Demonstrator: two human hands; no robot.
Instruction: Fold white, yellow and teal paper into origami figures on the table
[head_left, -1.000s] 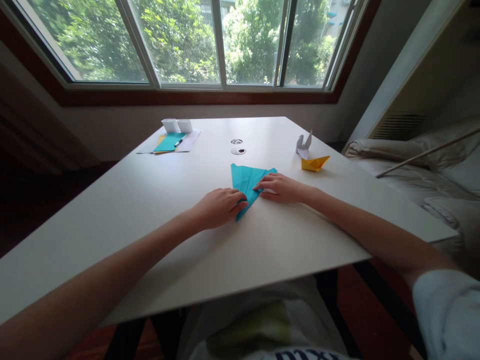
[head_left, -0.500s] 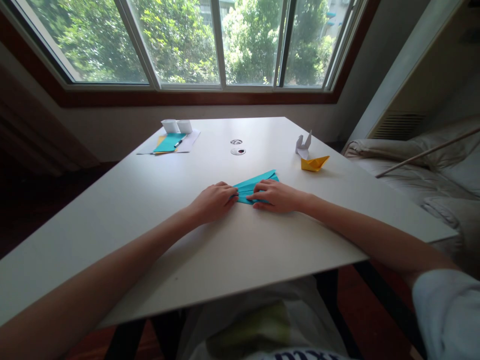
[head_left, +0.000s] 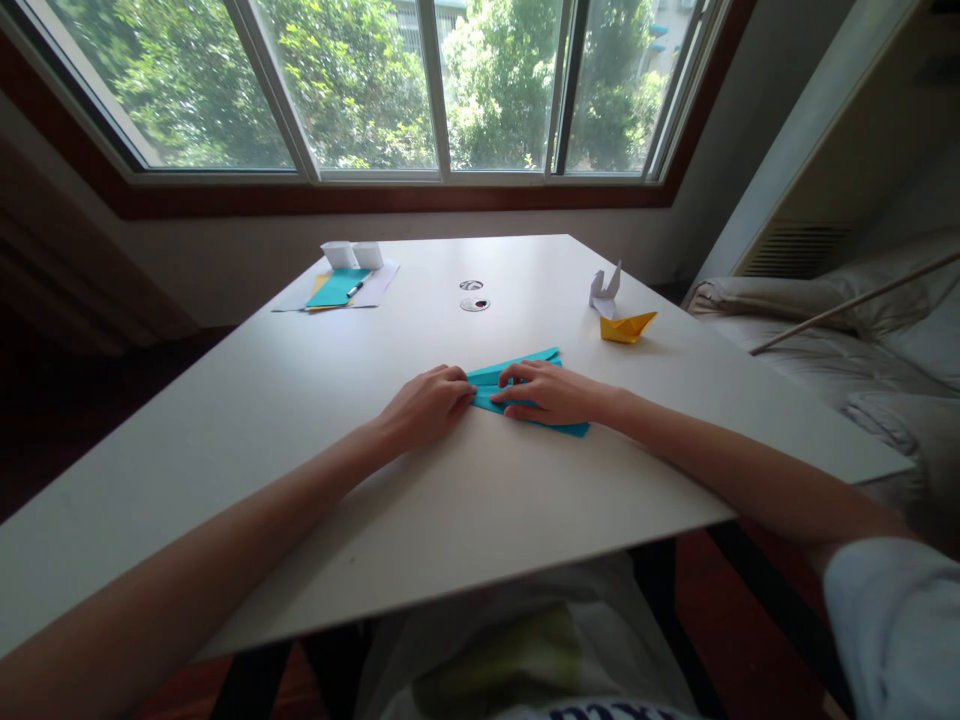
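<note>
A folded sheet of turquoise paper (head_left: 536,359) lies on the white table in front of me. It narrows toward its left end and widens to the right, with creased layers. At the narrow end my left hand (head_left: 431,402) is closed, fingertips pinching the paper's tip. Over the middle of the same paper, my right hand (head_left: 559,392) holds it with curled fingers, thumb and forefinger a little apart. That hand covers part of the folds. One corner of the paper sticks out below the right palm.
On the table's right stand a yellow paper boat (head_left: 628,327) and a white folded paper figure (head_left: 604,292). Far left are coloured sheets (head_left: 337,288), a pen (head_left: 357,288) and two white paper boxes (head_left: 367,255). Two round discs (head_left: 475,304) lie at the back middle.
The paper's lower right flap now shows below my right hand, spread toward me. Its upper right edge sits slightly lower. Both hands have barely moved.
</note>
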